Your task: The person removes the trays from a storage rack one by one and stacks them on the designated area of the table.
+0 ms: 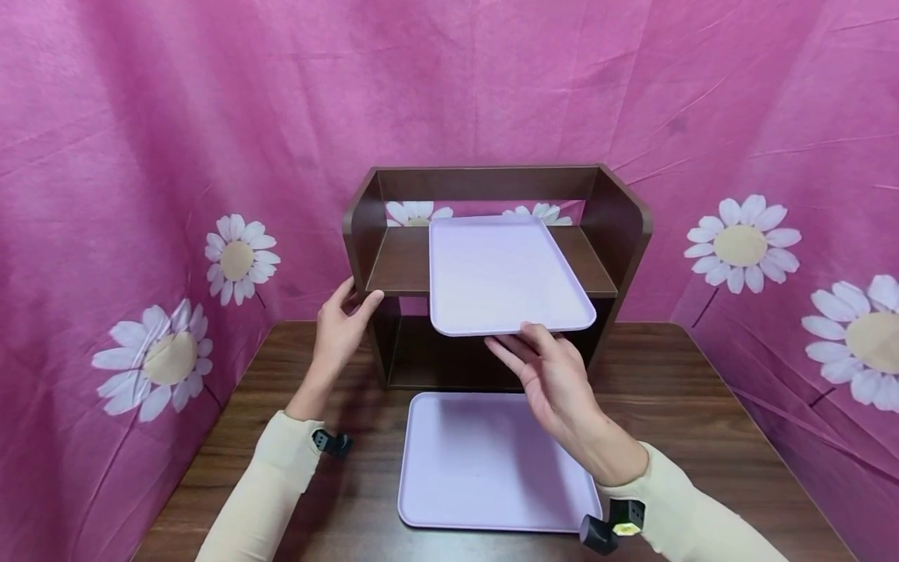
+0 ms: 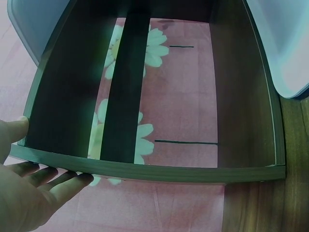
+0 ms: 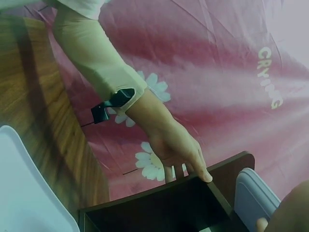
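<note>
A dark brown two-tier desktop shelf [image 1: 488,185] stands on the table. My left hand [image 1: 339,329] holds its left side panel, thumb on the front edge; in the left wrist view the fingers [image 2: 70,188] lie along the panel's outer face. With the thumb above and fingers beneath, my right hand [image 1: 559,378] grips the near edge of a pale lilac rectangular tray [image 1: 502,273]. That tray lies over the upper board and juts past its front. A second lilac tray [image 1: 485,468] lies flat on the table before the shelf, partly behind my right forearm.
The wood-grain table [image 1: 674,406] extends to both sides of the shelf. A pink cloth [image 1: 456,86] with white daisies hangs behind and at the sides. Each wrist carries a small black camera [image 1: 332,442]. The lower compartment [image 1: 449,351] is dark inside.
</note>
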`<control>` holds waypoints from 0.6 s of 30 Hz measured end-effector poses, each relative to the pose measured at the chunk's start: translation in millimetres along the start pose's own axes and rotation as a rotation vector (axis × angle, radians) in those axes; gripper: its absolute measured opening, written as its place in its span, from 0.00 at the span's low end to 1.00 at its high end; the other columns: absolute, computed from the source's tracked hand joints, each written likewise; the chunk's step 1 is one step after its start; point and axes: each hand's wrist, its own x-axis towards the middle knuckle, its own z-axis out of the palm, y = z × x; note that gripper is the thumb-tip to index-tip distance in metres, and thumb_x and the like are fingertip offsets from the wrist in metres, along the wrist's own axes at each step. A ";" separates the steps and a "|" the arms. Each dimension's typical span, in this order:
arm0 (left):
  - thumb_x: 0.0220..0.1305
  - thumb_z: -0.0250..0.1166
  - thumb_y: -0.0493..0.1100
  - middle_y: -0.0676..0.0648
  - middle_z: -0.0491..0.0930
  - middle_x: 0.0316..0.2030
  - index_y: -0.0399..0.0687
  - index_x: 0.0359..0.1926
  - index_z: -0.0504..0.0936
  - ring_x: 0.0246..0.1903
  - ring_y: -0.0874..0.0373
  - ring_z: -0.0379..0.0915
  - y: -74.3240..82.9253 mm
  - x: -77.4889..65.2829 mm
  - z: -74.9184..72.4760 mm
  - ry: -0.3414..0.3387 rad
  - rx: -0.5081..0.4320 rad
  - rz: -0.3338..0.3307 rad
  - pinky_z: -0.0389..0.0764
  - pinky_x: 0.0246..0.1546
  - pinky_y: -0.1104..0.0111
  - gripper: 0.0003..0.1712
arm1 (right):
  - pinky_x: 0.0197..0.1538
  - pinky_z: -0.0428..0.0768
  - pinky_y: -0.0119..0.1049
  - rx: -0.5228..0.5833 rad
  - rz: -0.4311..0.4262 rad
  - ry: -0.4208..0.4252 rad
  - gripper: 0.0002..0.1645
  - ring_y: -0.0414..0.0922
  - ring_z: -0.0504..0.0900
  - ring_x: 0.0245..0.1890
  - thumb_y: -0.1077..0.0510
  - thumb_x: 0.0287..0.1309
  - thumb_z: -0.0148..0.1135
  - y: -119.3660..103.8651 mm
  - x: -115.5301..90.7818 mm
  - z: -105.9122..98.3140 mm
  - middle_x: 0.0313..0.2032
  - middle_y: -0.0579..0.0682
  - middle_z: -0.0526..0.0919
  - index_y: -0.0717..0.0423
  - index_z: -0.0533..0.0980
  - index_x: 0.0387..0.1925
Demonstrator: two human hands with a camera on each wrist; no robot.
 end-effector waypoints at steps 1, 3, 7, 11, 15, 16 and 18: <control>0.70 0.74 0.49 0.34 0.84 0.62 0.44 0.70 0.80 0.66 0.46 0.80 0.5 0.0 0.1 -0.002 -0.001 -0.002 0.81 0.70 0.58 0.32 | 0.69 0.83 0.48 0.020 -0.009 0.009 0.15 0.48 0.86 0.61 0.67 0.80 0.48 -0.5 -0.4 -0.4 0.55 0.48 0.81 0.58 0.67 0.63; 0.71 0.74 0.49 0.34 0.84 0.63 0.44 0.70 0.79 0.66 0.45 0.80 1.4 0.0 0.3 -0.001 0.000 -0.005 0.81 0.70 0.57 0.32 | 0.69 0.83 0.47 0.052 -0.027 0.027 0.16 0.47 0.86 0.60 0.68 0.79 0.50 -1.5 -0.5 -1.1 0.54 0.48 0.81 0.58 0.67 0.63; 0.71 0.74 0.49 0.34 0.83 0.63 0.44 0.71 0.79 0.67 0.45 0.79 2.8 0.2 0.1 0.003 0.005 -0.010 0.80 0.70 0.58 0.32 | 0.69 0.83 0.44 0.092 -0.034 0.063 0.17 0.45 0.86 0.58 0.68 0.78 0.53 -3.2 -0.2 -1.9 0.54 0.48 0.81 0.57 0.66 0.63; 0.72 0.73 0.48 0.33 0.83 0.64 0.43 0.71 0.78 0.68 0.44 0.78 2.9 0.9 0.3 0.003 0.009 -0.011 0.80 0.71 0.57 0.32 | 0.68 0.84 0.42 0.108 -0.043 0.109 0.16 0.44 0.87 0.56 0.68 0.78 0.54 -3.1 1.2 -1.8 0.55 0.48 0.81 0.57 0.65 0.61; 0.71 0.73 0.49 0.33 0.83 0.63 0.42 0.71 0.79 0.67 0.44 0.79 1.7 0.9 0.6 0.007 0.014 -0.007 0.81 0.70 0.57 0.32 | 0.68 0.84 0.40 0.128 -0.059 0.139 0.16 0.43 0.87 0.56 0.67 0.77 0.56 -2.8 2.3 -2.5 0.55 0.49 0.80 0.57 0.64 0.60; 0.71 0.74 0.49 0.33 0.83 0.62 0.42 0.70 0.79 0.66 0.44 0.79 1.7 0.5 0.8 0.007 0.013 -0.007 0.81 0.70 0.57 0.32 | 0.68 0.84 0.39 0.132 -0.062 0.146 0.16 0.43 0.87 0.56 0.67 0.77 0.57 -3.1 2.3 -2.8 0.55 0.49 0.80 0.57 0.65 0.59; 0.71 0.74 0.49 0.33 0.84 0.62 0.43 0.70 0.79 0.66 0.45 0.80 1.9 -0.1 1.0 0.007 0.011 -0.010 0.81 0.69 0.59 0.32 | 0.68 0.84 0.38 0.138 -0.069 0.158 0.16 0.42 0.87 0.55 0.68 0.76 0.57 -3.4 2.2 -3.6 0.53 0.49 0.80 0.58 0.65 0.58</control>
